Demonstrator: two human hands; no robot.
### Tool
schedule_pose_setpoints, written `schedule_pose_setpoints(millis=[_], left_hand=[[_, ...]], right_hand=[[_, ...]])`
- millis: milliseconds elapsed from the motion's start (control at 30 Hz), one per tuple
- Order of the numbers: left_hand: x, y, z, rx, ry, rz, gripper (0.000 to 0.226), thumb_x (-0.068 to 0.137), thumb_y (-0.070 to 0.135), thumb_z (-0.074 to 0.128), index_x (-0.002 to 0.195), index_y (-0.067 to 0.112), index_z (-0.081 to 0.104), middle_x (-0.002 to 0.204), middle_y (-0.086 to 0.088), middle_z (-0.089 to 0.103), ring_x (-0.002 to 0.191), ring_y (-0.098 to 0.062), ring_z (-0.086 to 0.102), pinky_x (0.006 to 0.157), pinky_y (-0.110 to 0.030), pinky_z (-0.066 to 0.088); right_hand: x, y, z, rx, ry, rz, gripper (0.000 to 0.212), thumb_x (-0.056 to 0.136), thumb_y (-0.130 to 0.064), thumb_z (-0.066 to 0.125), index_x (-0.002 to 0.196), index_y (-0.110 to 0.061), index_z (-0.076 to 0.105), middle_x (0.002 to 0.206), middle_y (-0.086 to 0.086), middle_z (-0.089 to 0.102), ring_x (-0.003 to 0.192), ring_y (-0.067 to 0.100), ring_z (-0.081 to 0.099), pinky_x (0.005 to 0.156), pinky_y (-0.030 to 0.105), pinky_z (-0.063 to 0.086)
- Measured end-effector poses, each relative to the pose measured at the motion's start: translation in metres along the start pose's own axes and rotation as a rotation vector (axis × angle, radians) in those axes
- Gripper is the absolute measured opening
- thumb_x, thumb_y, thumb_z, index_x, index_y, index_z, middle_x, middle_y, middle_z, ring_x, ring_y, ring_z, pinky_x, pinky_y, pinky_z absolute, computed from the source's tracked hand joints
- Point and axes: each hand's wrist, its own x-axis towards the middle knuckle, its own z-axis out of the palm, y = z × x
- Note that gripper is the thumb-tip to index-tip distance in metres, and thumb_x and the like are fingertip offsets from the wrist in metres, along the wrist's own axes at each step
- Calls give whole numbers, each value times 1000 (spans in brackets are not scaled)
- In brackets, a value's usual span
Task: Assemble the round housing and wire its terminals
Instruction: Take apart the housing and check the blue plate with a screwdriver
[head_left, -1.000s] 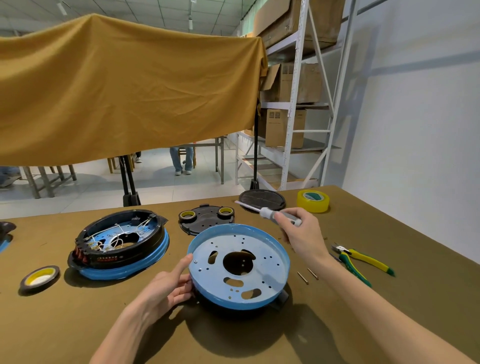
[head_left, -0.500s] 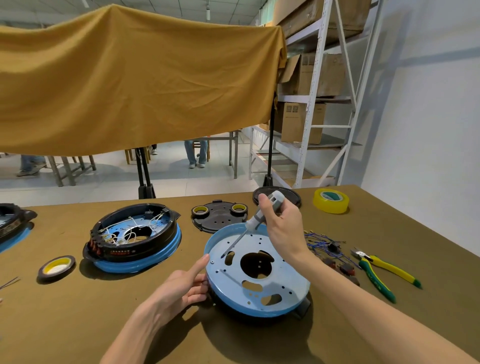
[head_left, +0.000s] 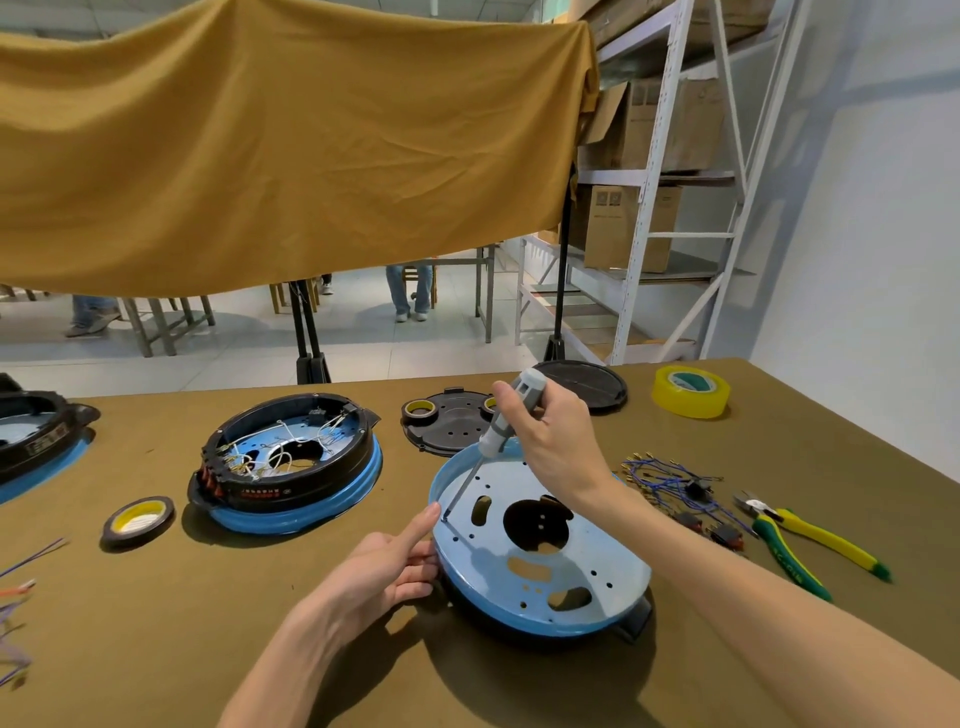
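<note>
A round blue housing plate (head_left: 587, 571) with several holes lies on a black base in front of me. My left hand (head_left: 387, 569) grips its left rim, index finger stretched along the edge. My right hand (head_left: 550, 436) is shut on a grey-handled screwdriver (head_left: 501, 426), held steeply, its tip resting on the plate near the left rim. A wired black-and-blue housing (head_left: 291, 462) sits to the left. A bundle of blue wires with terminals (head_left: 670, 480) lies right of the plate.
Yellow-green pliers (head_left: 800, 540) lie at the right, a yellow tape roll (head_left: 691, 392) at the back right. A black cover (head_left: 452, 423) with small tape rolls and a black disc (head_left: 592, 384) sit behind. Another tape roll (head_left: 137, 519) and housing (head_left: 36, 441) are left.
My right hand swung the screwdriver from level above the plate to steep, and its tip came down onto the plate near the left rim. My left hand stayed on the rim.
</note>
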Motion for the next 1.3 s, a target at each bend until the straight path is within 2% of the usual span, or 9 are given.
schedule_pose_setpoints(millis=[233,333,467,567,700,867,1067,1200,1300], left_hand=[[-4,2,0,17,-3,-14,92,58,73,77,122,7,67,114,-8,73,105,-20,69,69,-26,59],[-5,2,-2,20,-13,-15,89,59,73,78,120,9,67,114,-8,72,104,-19,70,71,-27,60],[-6,2,-4,21,-33,-35,87,63,70,79,121,6,69,116,-10,74,109,-24,70,81,-33,62],[-8,6,-8,73,-93,-72,91,61,72,78,119,3,70,102,-7,78,92,-16,73,70,-27,59],[-7,14,-15,93,-231,-156,95,67,75,72,120,-4,69,103,-13,75,81,-15,68,70,-26,56],[-3,19,-15,178,-288,-191,90,64,78,70,110,1,77,110,-15,76,76,-11,68,64,-23,55],[-3,8,-11,182,-226,-168,100,58,83,67,116,1,72,106,-12,78,69,-8,68,60,-21,55],[-4,5,-9,201,-209,-145,104,54,85,65,114,1,71,104,-12,78,67,-9,68,60,-22,55],[-5,4,-7,215,-198,-137,105,55,86,62,115,0,71,104,-13,78,65,-9,66,60,-23,55]], right_hand=[[26,-29,-2,-128,-307,-44,34,99,-36,65,84,-5,62,70,-1,62,60,3,57,56,25,49],[36,-49,-4,-206,-476,-24,21,98,-33,65,100,-13,59,84,1,66,70,9,61,61,23,49],[44,-72,-13,-291,-656,-20,31,96,-25,65,123,-23,49,91,-1,69,68,4,65,62,21,53],[51,-85,-18,-425,-738,-32,20,98,-25,63,117,-22,57,96,-5,67,72,0,64,60,18,47],[57,-95,-22,-524,-775,-41,19,98,-29,65,115,-19,62,99,-1,69,79,13,71,66,25,55],[57,-97,-19,-740,-758,-115,31,101,-46,58,116,-18,60,75,-9,54,64,6,58,54,25,40],[58,-101,-23,-718,-866,-65,27,93,-41,70,113,-25,61,105,-4,61,87,8,59,65,24,43],[57,-103,-18,-823,-839,-102,31,98,-47,63,111,-19,61,95,0,70,73,9,65,63,27,56],[58,-104,-16,-888,-831,-88,44,98,-58,56,113,-18,60,92,1,69,80,17,67,68,33,58]])
